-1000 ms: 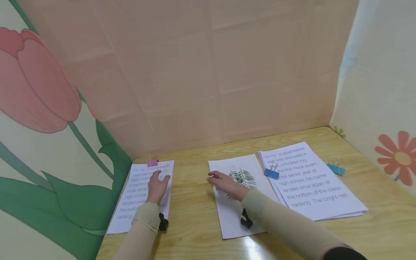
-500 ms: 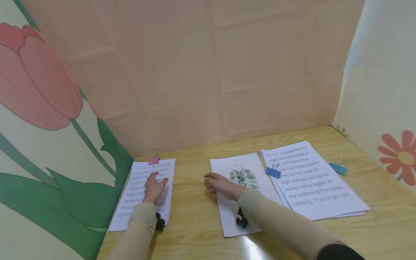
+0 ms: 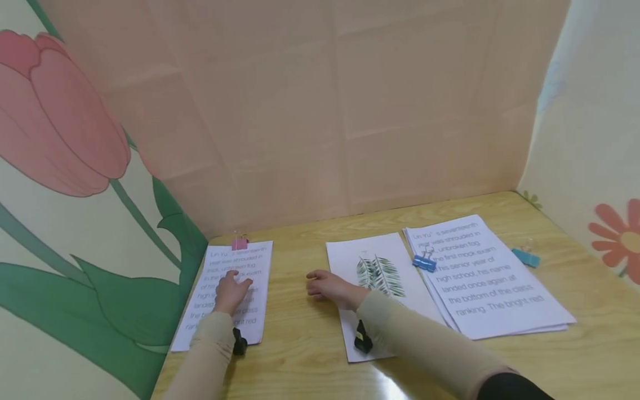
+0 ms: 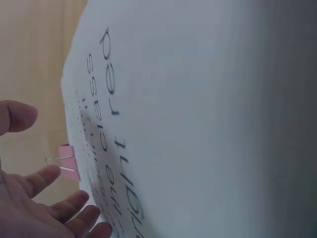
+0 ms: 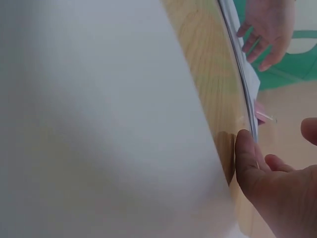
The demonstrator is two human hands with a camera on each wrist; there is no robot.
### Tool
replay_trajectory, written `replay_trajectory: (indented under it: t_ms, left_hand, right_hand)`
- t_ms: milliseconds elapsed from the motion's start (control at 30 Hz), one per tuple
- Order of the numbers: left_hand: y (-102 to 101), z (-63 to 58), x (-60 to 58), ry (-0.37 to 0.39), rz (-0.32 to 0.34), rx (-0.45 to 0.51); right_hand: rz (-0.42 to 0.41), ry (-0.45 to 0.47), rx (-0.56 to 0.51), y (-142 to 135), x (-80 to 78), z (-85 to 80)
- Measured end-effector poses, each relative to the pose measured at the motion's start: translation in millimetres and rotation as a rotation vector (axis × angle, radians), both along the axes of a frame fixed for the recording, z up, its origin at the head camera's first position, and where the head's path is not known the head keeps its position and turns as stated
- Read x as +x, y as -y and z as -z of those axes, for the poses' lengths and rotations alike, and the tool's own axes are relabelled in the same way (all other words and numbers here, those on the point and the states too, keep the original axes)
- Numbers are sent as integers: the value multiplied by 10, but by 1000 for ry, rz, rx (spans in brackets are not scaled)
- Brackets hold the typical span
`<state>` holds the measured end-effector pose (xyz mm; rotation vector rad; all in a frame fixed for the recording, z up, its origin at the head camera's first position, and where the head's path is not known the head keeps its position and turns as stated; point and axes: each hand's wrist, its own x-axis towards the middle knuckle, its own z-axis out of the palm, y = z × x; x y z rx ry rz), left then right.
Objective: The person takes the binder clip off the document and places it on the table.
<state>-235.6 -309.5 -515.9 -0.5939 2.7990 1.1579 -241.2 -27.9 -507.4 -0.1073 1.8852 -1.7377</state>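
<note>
Seen from head height, a person's two hands reach over paper on a wood-grain table (image 3: 290, 328). Between 7 and 8 o'clock lie the text sheets (image 3: 255, 303), a pink clip (image 3: 240, 244) clamped at their 12 o'clock edge. The left hand (image 3: 231, 293) is over these pages, its grip with thumb and fingers apart and nothing between them; whether it touches the paper, I cannot tell. The right hand (image 3: 330, 288), at 6 o'clock, is over wood just beside the leaf-printed sheets (image 3: 392, 278), its thumb apart from the fingers and its grip holding nothing. At 4 o'clock lies a larger text stack (image 3: 487, 278), with a blue clip (image 3: 424, 263) at its left edge; a teal clip (image 3: 526, 257) sits just beyond its right edge.

In my judgement, the text sheets would handle best with flat fingers along both long edges, squared gently toward the clipped end, since the near end could fan out. The right sleeve should stay high, lest it drag the leaf-printed sheets.
</note>
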Motion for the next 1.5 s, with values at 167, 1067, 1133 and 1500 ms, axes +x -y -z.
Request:
replay_trajectory:
  t_ms: [167, 1067, 1133, 1500]
  left_hand:
    - [59, -25, 20, 15, 7, -23]
    - [665, 6, 186, 40, -55, -95]
    - [682, -14, 195, 57, -66, -74]
    - [731, -85, 190, 78, -65, -35]
  right_hand:
    - [-14, -1, -39, 59, -4, 34]
    - [-75, 15, -116, 422, 59, 113]
    - [-80, 14, -117, 441, 67, 110]
    - [-78, 57, -127, 501, 53, 110]
